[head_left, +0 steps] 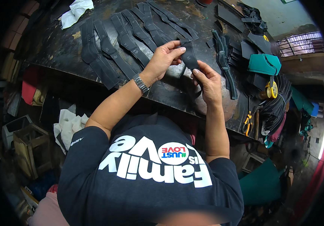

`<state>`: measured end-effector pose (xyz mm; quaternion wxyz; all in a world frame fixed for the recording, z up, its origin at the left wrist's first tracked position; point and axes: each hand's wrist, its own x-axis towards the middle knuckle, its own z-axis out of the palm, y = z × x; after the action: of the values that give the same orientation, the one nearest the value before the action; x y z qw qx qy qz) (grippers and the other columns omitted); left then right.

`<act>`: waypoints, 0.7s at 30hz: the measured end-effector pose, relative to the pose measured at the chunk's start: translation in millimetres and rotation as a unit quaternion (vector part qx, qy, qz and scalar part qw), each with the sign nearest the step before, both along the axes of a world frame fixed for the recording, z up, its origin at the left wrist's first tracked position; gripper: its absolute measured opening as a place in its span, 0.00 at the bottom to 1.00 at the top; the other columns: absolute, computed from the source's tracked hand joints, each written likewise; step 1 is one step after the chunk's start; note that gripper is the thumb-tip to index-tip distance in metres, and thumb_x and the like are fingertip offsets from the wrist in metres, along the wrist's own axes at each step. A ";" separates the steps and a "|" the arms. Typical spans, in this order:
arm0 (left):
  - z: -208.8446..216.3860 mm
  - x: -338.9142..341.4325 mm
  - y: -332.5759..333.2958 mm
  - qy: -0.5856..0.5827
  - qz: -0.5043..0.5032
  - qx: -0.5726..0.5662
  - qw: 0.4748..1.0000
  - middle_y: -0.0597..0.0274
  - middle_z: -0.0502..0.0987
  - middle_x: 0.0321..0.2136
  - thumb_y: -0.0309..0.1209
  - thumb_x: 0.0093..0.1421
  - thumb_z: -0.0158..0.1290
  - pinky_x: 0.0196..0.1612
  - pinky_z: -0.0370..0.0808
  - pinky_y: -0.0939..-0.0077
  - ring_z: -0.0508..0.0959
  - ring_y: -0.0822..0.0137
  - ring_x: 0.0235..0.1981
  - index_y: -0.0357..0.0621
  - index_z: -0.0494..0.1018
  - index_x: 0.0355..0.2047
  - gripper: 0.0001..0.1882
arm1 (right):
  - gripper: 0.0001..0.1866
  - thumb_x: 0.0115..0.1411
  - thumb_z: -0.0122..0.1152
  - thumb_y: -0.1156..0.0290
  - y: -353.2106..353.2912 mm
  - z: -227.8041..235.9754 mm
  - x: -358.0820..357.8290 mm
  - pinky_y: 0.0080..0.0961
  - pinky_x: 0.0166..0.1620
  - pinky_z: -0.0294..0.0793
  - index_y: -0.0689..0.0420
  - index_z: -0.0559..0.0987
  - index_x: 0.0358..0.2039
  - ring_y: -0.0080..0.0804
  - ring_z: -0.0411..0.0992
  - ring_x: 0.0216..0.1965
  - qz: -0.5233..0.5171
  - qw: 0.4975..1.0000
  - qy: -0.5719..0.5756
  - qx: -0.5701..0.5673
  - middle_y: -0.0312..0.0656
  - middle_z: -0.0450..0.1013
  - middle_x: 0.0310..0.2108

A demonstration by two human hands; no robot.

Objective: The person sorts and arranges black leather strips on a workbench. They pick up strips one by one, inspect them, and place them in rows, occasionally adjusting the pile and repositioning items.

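A flat black strap-like piece (189, 57), wider in its middle, is held up above the table's near part. My left hand (165, 59) pinches its upper end between thumb and fingers. Lower down, my right hand (208, 81) grips the same piece between thumb and fingertips, and a narrow end hangs below. Just left of my hands, several similar black pieces (125, 37) lie side by side on the dark worn table (66, 60), with small pale marks on them. To the right of my right hand lies a long bundle of narrow black strips (224, 62).
At the table's right stand stacked black pieces (259, 42), a teal piece (264, 64), a yellow roll (271, 90) and an orange-handled cutting tool (247, 124). A white cloth (77, 11) lies at the far left. A wooden stool (30, 147) is on the floor, lower left.
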<state>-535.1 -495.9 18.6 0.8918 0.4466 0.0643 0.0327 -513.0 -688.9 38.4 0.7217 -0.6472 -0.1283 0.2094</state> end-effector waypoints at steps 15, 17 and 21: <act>0.0 -42.0 118.7 -0.099 0.223 0.189 0.951 0.72 0.80 0.31 0.28 0.59 0.61 0.34 0.71 0.86 0.74 0.83 0.30 0.42 0.80 0.38 0.07 | 0.18 0.62 0.61 0.77 41.3 4.1 -40.8 0.11 0.34 0.67 0.60 0.78 0.53 0.14 0.72 0.33 0.101 0.991 -0.005 -0.082 0.34 0.77 0.35; -1.4 -48.5 153.7 -0.089 0.250 0.245 0.932 0.71 0.80 0.30 0.29 0.59 0.63 0.34 0.71 0.86 0.74 0.81 0.29 0.40 0.80 0.37 0.08 | 0.19 0.61 0.60 0.78 56.7 5.5 -46.2 0.11 0.36 0.68 0.57 0.78 0.54 0.14 0.71 0.33 0.137 0.988 -0.032 -0.066 0.34 0.77 0.35; -9.1 -47.3 221.5 -0.045 0.309 0.336 0.889 0.70 0.80 0.29 0.30 0.57 0.65 0.33 0.72 0.85 0.73 0.81 0.27 0.37 0.80 0.39 0.12 | 0.14 0.62 0.59 0.79 107.8 -1.0 -52.2 0.15 0.34 0.67 0.59 0.81 0.49 0.15 0.68 0.30 0.182 0.971 -0.149 -0.033 0.32 0.76 0.33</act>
<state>-582.4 -274.4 9.5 0.6352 0.6754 0.1434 0.3462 -565.2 -581.1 37.4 0.6225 -0.6601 -0.3435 0.2425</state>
